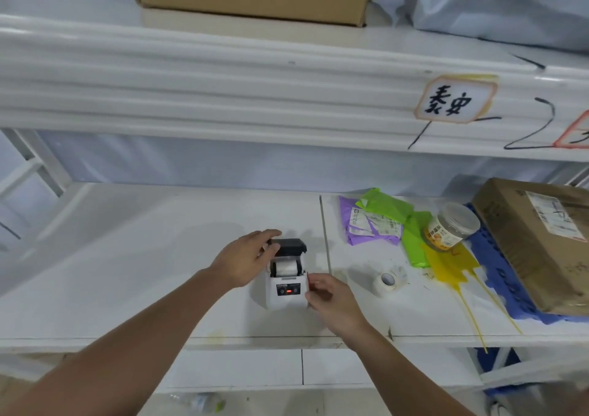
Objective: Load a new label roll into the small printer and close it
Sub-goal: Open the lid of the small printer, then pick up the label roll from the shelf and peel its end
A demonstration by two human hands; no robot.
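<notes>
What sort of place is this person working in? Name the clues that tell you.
Probably a parcel storeroom or pickup point: white shelving with handwritten numbers, labelled courier bags, cardboard boxes, and a small label printer.

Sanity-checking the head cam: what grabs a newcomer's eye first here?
Centre of the white shelf: a small printer, black lid up, white roll seated, red light lit. The left hand is on the lid; the right hand is at its right side. Right: bright mailer bags and a spare roll.
</notes>
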